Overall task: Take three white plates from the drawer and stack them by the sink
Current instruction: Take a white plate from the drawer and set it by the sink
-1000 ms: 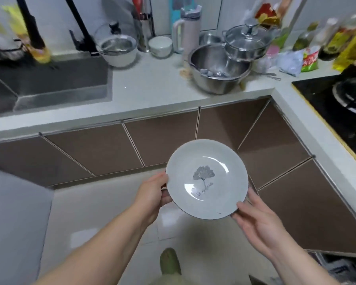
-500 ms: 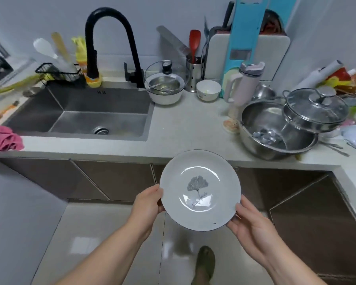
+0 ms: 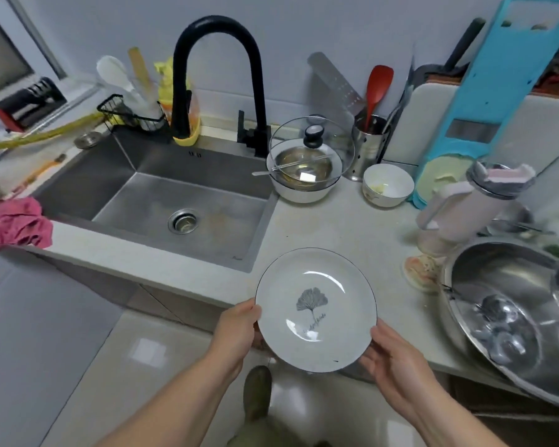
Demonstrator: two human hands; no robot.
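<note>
The round white plate with a grey leaf print point(image 3: 316, 309) has been brought up over the pale stone counter point(image 3: 346, 227), just right of the steel sink point(image 3: 162, 201). It is held face up, one plate, pinched at its rim by the left hand point(image 3: 238, 330) and the right hand point(image 3: 391, 359). One black tap point(image 3: 218, 75) is seen behind.

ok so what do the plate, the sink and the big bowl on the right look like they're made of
Plate: likely glazed ceramic, white and glossy, with bright highlights, a thin dark rim line and a printed grey leaf.
Sink: looks like brushed stainless steel, matte grey with soft reflections.
Big bowl: probably polished stainless steel, with mirror-like reflections inside.
</note>
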